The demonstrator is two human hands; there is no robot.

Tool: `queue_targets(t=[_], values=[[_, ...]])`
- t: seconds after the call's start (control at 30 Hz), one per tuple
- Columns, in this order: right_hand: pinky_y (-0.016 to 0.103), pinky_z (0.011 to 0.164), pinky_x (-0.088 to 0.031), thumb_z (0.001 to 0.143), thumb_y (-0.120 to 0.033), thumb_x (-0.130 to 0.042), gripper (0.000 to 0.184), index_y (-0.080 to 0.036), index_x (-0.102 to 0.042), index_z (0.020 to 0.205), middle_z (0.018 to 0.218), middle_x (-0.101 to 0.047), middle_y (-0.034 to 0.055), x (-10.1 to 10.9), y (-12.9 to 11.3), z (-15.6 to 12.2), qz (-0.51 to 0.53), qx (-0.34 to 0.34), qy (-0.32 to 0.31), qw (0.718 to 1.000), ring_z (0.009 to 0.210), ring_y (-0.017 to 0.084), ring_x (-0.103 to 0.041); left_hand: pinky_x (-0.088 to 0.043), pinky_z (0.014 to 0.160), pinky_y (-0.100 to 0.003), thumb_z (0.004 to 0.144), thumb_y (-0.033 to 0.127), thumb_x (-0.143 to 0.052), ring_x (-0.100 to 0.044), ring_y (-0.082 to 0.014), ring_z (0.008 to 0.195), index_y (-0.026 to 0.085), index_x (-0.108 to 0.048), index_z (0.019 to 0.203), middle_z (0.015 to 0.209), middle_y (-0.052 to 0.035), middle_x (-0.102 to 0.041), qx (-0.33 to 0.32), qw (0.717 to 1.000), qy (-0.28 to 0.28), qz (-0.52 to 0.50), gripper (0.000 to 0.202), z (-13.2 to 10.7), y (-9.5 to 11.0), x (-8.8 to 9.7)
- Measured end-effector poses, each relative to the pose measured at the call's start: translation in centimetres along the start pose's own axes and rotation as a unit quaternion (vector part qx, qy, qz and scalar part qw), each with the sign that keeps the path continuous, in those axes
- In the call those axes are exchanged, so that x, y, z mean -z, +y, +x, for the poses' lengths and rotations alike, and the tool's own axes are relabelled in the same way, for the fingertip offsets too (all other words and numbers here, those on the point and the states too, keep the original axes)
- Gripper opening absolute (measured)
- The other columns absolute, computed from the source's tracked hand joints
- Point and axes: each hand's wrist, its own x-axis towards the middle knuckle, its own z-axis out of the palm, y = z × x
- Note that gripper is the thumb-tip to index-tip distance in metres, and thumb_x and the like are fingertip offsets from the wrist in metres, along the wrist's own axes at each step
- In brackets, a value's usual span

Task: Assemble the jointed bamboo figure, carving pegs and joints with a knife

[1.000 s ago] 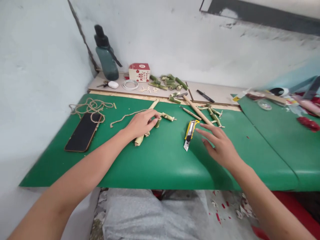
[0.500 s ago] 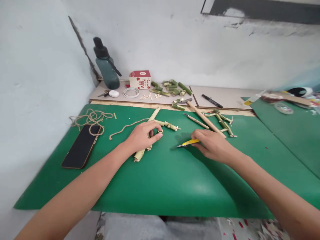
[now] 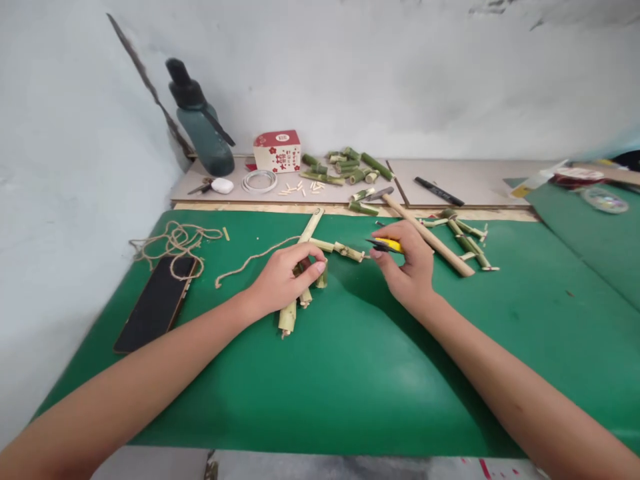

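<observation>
The bamboo stick is held down on the green counter by the left hand, the grip closed around it, with its long axis running from the near edge toward the wall. The yellow utility knife is clamped in the grip of the right hand, just right of the stick, its tip pointed left at the cross-piece.

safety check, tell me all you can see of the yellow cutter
The yellow cutter is a slim utility knife, yellow body with a dark tip, plastic-looking. Only its front end shows; the rest is hidden in the right hand, whose fingers pinch it. It sits roughly level over the green mat, tip pointing left toward the bamboo piece in the left hand, apart from it. Blade out or not: cannot tell.
</observation>
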Motion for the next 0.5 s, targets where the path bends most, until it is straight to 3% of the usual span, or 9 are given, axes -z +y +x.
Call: queue_targets(t=[0.1,0.33,0.5], values=[[0.041,0.077,-0.054,0.098,-0.040,-0.071,0.021,-0.027,-0.069,0.114,0.096,-0.071,0.0056,0.0,0.5,-0.3,0.008,-0.024,-0.033,0.999,0.085,0.025,-0.066,-0.050,0.064,-0.022,0.101,0.036,-0.062,-0.064,-0.0099,0.071,0.021,-0.071,0.102,0.091,-0.0010,-0.074,0.003,1.000,-0.003,-0.006,0.017,0.2,-0.1,0.0],[0.038,0.074,-0.055,0.100,-0.048,-0.069,0.023,-0.026,-0.072,0.106,0.092,-0.071,0.0053,1.3,1.0,-1.1,0.088,-0.021,-0.216,0.972,0.081,0.022,-0.066,-0.050,0.064,-0.024,0.103,0.034,-0.061,-0.066,-0.0123,0.077,0.022,-0.069,0.101,0.091,-0.0010,-0.075,-0.022,0.999,-0.027,0.020,0.015,0.5,0.0,-0.1],[0.039,0.077,-0.055,0.100,-0.049,-0.068,0.023,-0.027,-0.072,0.104,0.094,-0.071,0.0059,1.5,0.5,-1.1,0.098,-0.040,-0.246,0.963,0.083,0.023,-0.067,-0.053,0.082,-0.033,0.105,0.035,-0.058,-0.068,-0.0150,0.082,0.022,-0.067,0.100,0.093,-0.0009,-0.075,-0.062,0.994,-0.050,0.072,0.017,0.5,-0.2,0.0]])
